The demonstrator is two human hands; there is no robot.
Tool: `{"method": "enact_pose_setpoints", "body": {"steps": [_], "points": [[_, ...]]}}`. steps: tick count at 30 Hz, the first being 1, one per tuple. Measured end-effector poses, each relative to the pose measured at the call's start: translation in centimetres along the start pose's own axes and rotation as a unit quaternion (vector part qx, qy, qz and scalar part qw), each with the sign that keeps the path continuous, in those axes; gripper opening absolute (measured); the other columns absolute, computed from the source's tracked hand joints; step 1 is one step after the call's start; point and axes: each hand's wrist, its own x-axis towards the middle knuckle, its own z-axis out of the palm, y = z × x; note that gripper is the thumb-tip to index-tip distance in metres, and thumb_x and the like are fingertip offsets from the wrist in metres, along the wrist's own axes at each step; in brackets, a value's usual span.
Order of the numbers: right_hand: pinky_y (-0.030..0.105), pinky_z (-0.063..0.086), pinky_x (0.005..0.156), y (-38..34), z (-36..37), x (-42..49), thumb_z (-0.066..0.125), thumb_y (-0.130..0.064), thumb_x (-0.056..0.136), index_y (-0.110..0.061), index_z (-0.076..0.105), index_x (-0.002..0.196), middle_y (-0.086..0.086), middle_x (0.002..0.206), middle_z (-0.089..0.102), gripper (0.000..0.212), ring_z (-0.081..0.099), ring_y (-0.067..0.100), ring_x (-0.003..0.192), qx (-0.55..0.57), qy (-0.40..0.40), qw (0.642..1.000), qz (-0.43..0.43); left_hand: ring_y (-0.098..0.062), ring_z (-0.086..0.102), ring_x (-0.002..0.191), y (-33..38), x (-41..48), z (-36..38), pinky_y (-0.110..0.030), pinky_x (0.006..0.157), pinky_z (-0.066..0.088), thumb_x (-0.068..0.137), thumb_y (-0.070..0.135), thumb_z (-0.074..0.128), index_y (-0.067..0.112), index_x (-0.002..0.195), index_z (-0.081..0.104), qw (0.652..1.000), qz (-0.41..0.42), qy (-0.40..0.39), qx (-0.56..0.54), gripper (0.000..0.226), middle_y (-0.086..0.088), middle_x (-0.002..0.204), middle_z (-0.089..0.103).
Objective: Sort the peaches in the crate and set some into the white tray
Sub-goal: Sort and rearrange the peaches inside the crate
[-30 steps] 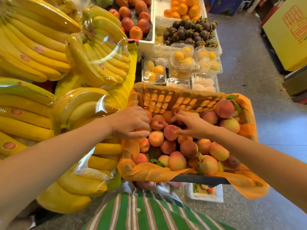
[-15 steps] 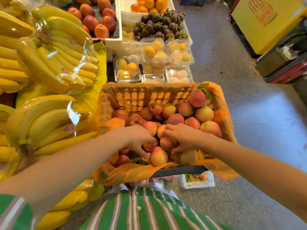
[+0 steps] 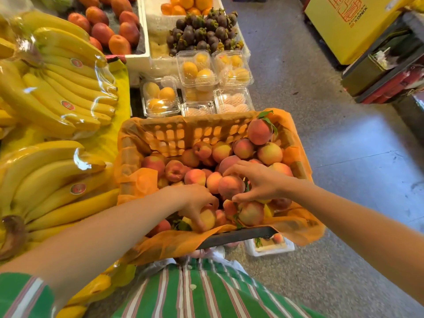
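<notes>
Both hands are down in the crate (image 3: 183, 134), which is lined with an orange liner (image 3: 174, 244) and holds a heaped pile of peaches (image 3: 269, 153). The left hand (image 3: 197, 206) reaches into the near left corner, its fingers curled round a yellowish peach (image 3: 207, 220) low in the pile. The right hand (image 3: 259, 182) is near the middle, fingers over the top and thumb underneath a pink peach (image 3: 230, 187), so it grips that one. Neither fruit looks lifted clear of the pile; both touch their neighbours.

The white tray (image 3: 285, 249) sits on the floor (image 3: 344, 157) below the crate's near right edge. It is mostly hidden by the crate and the overhanging liner. In the part that shows there is at least one peach and some leaves, so I judge that a little fruit has already gone in, though how much cannot be told.

The crate looks close to full, so most of the sorting seems to lie ahead: the two gripped peaches have yet to be checked and carried down to the tray.

Bananas (image 3: 57, 92) lie to the left, and clear boxes (image 3: 197, 67) of yellow fruit stand beyond the crate's far side.
</notes>
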Motion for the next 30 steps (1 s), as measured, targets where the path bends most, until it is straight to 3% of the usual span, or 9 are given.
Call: {"method": "enact_pose_setpoints", "body": {"steps": [4,7,9,13,16,19,24,27,30], "points": [[0.026,0.042,0.091,-0.7,1.0,0.6,0.071,-0.048,0.080,-0.021,0.049,0.131,-0.002,0.127,0.054,0.061,0.051,0.013,0.113,0.000,-0.057,0.998,-0.005,-0.024,0.055,0.097,-1.7,-2.2,-1.5,-0.039,0.086,0.050,0.070,0.048,0.079,0.022,0.126,0.053,0.993,-0.033,-0.115,0.020,0.067,0.001,0.108,0.058],[0.030,0.044,0.087,-1.8,2.1,1.6,0.071,-0.045,0.082,-0.018,0.048,0.130,0.000,0.125,0.055,0.060,0.052,0.015,0.110,-0.003,-0.088,0.996,-0.010,-0.026,0.055,0.111,-2.8,-3.5,-1.3,-0.043,0.092,0.051,0.071,0.040,0.080,0.032,0.133,0.050,0.971,-0.084,-0.205,0.089,0.070,0.002,0.125,0.055],[0.032,0.045,0.084,-2.6,3.2,2.4,0.072,-0.043,0.081,-0.017,0.048,0.129,0.002,0.124,0.056,0.059,0.053,0.015,0.108,0.001,-0.110,0.994,-0.010,-0.028,0.058,0.108,-2.8,-4.0,-0.7,-0.043,0.089,0.053,0.072,0.037,0.079,0.035,0.132,0.051,0.959,-0.118,-0.227,0.121,0.066,0.003,0.119,0.055],[0.026,0.037,0.079,-3.7,5.0,3.7,0.075,-0.034,0.079,-0.016,0.049,0.128,0.004,0.124,0.058,0.058,0.052,0.017,0.108,-0.012,-0.149,0.988,-0.025,-0.029,0.059,0.101,-2.4,-4.1,-0.3,-0.045,0.086,0.054,0.078,0.032,0.074,0.024,0.129,0.053,0.968,-0.129,-0.190,0.103,0.056,-0.003,0.115,0.056],[0.029,0.032,0.069,-4.1,6.1,4.3,0.075,-0.033,0.079,-0.012,0.051,0.118,0.007,0.109,0.060,0.051,0.049,0.019,0.090,-0.057,-0.168,0.984,-0.028,-0.025,0.055,0.086,-2.0,-4.2,-0.7,-0.041,0.083,0.054,0.082,0.034,0.070,0.012,0.118,0.057,0.973,-0.129,-0.175,0.076,0.045,-0.001,0.087,0.051],[0.033,0.036,0.064,-3.8,6.6,4.1,0.072,-0.030,0.082,-0.011,0.053,0.115,0.008,0.100,0.063,0.043,0.054,0.022,0.083,-0.067,-0.166,0.984,-0.009,-0.025,0.055,0.083,-1.8,-4.7,-1.3,-0.037,0.070,0.048,0.086,0.038,0.065,0.007,0.112,0.062,0.977,-0.131,-0.149,0.081,0.040,-0.007,0.093,0.059],[0.037,0.049,0.078,-2.7,3.7,3.1,0.066,-0.027,0.085,-0.015,0.059,0.115,0.004,0.108,0.064,0.033,0.059,0.020,0.097,-0.034,-0.055,0.998,0.007,-0.028,0.059,0.098,-2.5,-4.6,-2.7,-0.036,0.068,0.047,0.088,0.036,0.057,0.013,0.106,0.060,0.979,-0.128,0.100,0.126,0.029,-0.008,0.105,0.062],[0.035,0.049,0.084,-1.4,1.8,2.5,0.063,-0.030,0.085,-0.016,0.061,0.116,0.002,0.111,0.063,0.034,0.057,0.020,0.103,-0.067,0.054,0.996,0.014,-0.027,0.052,0.106,-3.0,-3.6,-2.9,-0.035,0.076,0.041,0.087,0.046,0.060,0.015,0.121,0.051,0.964,-0.125,0.184,0.145,0.046,-0.008,0.115,0.053],[0.042,0.047,0.086,-0.1,0.9,2.4,0.064,-0.036,0.085,-0.018,0.054,0.124,0.003,0.124,0.056,0.044,0.051,0.025,0.112,-0.154,0.082,0.981,0.080,-0.027,0.045,0.115,-3.5,-2.1,-2.2,-0.037,0.090,0.040,0.080,0.058,0.063,0.019,0.137,0.039,0.964,-0.138,0.162,0.161,0.073,-0.008,0.127,0.049]]}}
